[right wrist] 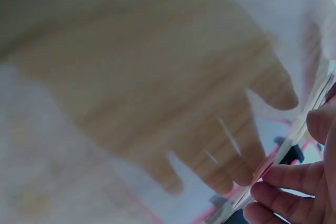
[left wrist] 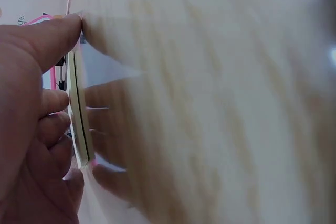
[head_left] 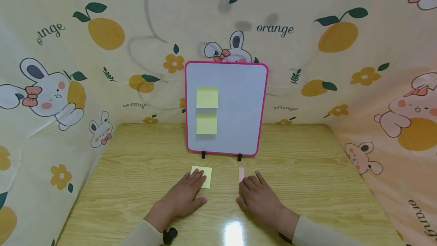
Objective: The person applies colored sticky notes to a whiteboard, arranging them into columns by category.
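My left hand (head_left: 186,194) rests on a yellow sticky-note pad (head_left: 207,181), fingers laid over its top and thumb on the table. The pad's thick edge (left wrist: 80,119) shows in the left wrist view, under the fingertips. To the right, my right hand (head_left: 261,198) touches the near end of a narrow pink sticky-note strip (head_left: 241,174) with its fingertips. In the right wrist view only a sliver of pink shows by those fingers (right wrist: 294,178). Behind both hands stands a whiteboard (head_left: 239,105) with a pink frame, bearing an upper yellow note (head_left: 207,97) and a lower one (head_left: 206,124).
The whiteboard stands on small black feet (head_left: 239,157) on the wood-grain table (head_left: 143,162). Patterned cloth (head_left: 293,56) with rabbits and oranges hangs at the back and both sides. A glare spot (head_left: 233,234) lies near the front.
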The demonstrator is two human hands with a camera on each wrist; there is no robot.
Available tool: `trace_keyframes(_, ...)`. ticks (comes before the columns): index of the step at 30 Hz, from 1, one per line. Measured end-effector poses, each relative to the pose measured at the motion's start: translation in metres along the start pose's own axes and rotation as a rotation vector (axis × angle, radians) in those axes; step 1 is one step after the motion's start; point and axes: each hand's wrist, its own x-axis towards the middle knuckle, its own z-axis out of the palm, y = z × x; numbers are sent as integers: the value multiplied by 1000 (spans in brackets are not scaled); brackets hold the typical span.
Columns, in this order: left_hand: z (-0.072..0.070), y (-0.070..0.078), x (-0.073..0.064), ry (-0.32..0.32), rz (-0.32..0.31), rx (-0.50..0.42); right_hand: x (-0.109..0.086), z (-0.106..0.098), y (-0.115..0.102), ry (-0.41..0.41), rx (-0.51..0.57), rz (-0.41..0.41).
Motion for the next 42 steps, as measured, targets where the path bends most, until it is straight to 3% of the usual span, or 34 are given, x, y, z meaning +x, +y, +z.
trace_keyframes(9, -6, 16, 9, -9, 74, 27, 3, 0, -9, 19, 4, -45)
trace_keyframes(15, -5, 30, 31, -74, 175, 160, 3, -1, -9, 5, -9, -56)
trace_keyframes(18, -5, 34, 45, -92, 224, 220, 3, -1, -6, 41, -7, -72)
trace_keyframes(24, -6, 37, 68, -146, 242, 293, 3, -2, 8, 139, 59, -64)
trace_keyframes(34, -4, 33, 86, -200, 250, 348, 3, 6, 15, 97, 123, -84)
trace_keyframes(42, -3, 32, 90, -224, 247, 309, 11, 7, 18, 94, 70, -159)
